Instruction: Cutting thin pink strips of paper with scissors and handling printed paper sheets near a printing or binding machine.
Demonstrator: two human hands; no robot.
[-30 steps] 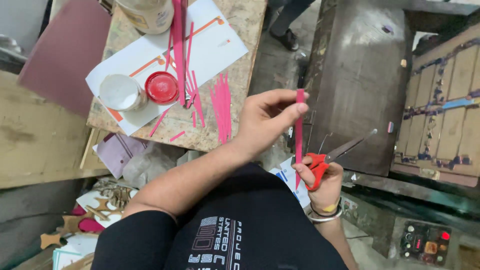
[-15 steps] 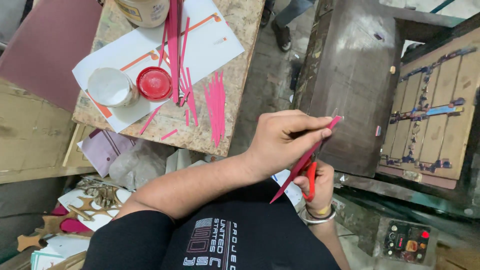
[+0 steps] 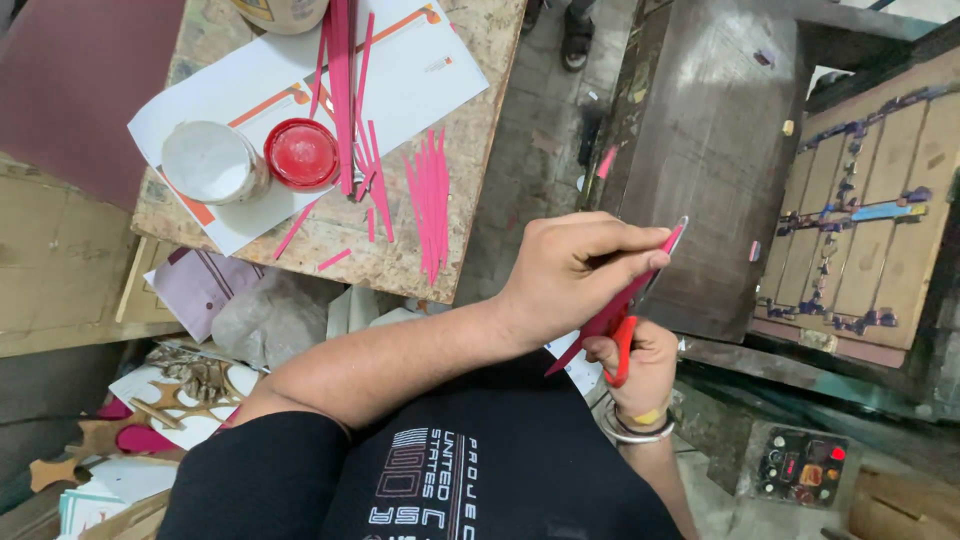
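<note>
While the left hand (image 3: 570, 270) is pinching the pink paper strip (image 3: 610, 315) taut, the right hand (image 3: 640, 365) is gripping red-handled scissors (image 3: 622, 345). Keeping the strip straight along the blades is looking key.

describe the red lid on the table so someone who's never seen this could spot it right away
Start at the rough wooden table at top left and find the white sheet of paper on it. The red lid lies on that sheet, directly right of the white round container and left of the long pink strips. It is the only round red thing there; the other pink pieces are thin and straight.
</note>
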